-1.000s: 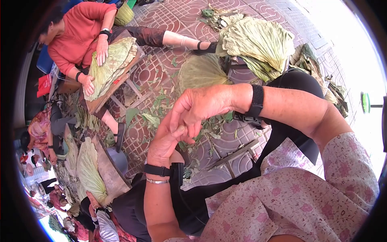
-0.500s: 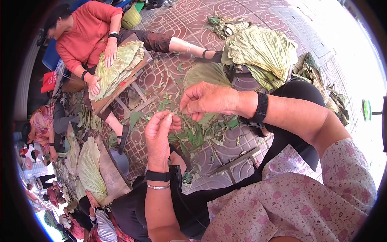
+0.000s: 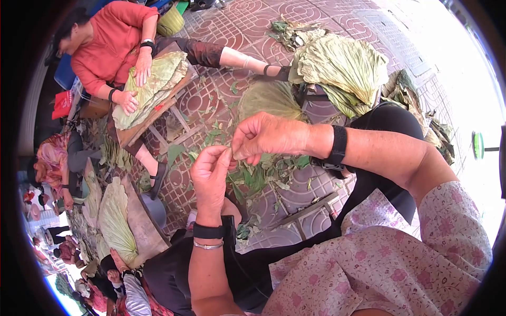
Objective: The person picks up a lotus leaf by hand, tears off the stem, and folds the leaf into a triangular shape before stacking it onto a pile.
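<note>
Fingers (image 3: 254,138) pinched on both sides, and the two hands meet tip to tip in mid-air! The left hand (image 3: 210,176) points upward with thumb and forefinger pressed together; the right hand (image 3: 274,136) comes in from the side, bent at the wrist, its own thumb and forefinger closed. Is something thin caught between them? Too small to tell from here.

Black bands circle both wrists, and a silver bracelet (image 3: 208,246) sits just below the left band (image 3: 208,231). Under the hands, green leaf scraps (image 3: 258,176) litter the patterned paving (image 3: 253,31). Just beyond the right knee (image 3: 390,118), there's a thick stack of big, wrinkled leaves (image 3: 340,66) on a low stand, with a broad flat leaf (image 3: 266,100) beside it and darker, crumpled leaves (image 3: 411,97) to the other side.

Over at the upper left, a co-worker in a red top (image 3: 113,45) has both hands on a leaf pile (image 3: 153,87), which lies on a tilted wooden desk (image 3: 129,136). Down at the lower left, another long leaf (image 3: 117,221) rests on a board (image 3: 145,226), right next to a grey bucket (image 3: 156,210).
</note>
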`<state>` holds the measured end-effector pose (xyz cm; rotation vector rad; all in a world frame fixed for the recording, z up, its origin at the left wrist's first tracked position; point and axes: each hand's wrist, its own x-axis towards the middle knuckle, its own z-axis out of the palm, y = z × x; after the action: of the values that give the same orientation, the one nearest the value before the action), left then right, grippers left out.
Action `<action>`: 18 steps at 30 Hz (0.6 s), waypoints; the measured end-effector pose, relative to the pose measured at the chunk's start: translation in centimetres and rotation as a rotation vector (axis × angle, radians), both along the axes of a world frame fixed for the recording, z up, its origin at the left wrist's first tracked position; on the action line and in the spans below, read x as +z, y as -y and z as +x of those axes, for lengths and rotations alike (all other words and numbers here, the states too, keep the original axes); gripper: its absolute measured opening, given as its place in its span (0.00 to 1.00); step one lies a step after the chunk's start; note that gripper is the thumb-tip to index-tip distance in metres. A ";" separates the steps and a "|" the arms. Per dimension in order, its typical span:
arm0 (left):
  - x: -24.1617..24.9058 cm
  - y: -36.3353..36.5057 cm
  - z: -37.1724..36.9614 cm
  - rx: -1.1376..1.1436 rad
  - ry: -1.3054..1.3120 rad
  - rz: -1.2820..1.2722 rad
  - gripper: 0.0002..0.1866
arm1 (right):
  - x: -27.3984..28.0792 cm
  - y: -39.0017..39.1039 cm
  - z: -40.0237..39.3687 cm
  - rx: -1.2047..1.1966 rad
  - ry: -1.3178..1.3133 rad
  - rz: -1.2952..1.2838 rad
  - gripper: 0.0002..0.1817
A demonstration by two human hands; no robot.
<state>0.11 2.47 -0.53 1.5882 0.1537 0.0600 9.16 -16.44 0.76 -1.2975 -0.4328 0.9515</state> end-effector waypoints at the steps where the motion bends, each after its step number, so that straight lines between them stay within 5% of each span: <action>1: 0.1 0.0 0.0 -0.003 -0.003 0.001 0.05 | 0.1 0.0 0.0 -0.021 0.002 -0.006 0.07; 18: -1.8 0.6 -0.1 -0.093 -0.132 -0.114 0.09 | -1.1 -0.2 -0.8 -0.150 0.024 -0.120 0.11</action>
<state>-0.03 1.83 -2.35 1.4838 0.1830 -0.1247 8.33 -16.20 -0.39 -1.4306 -0.2953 0.8466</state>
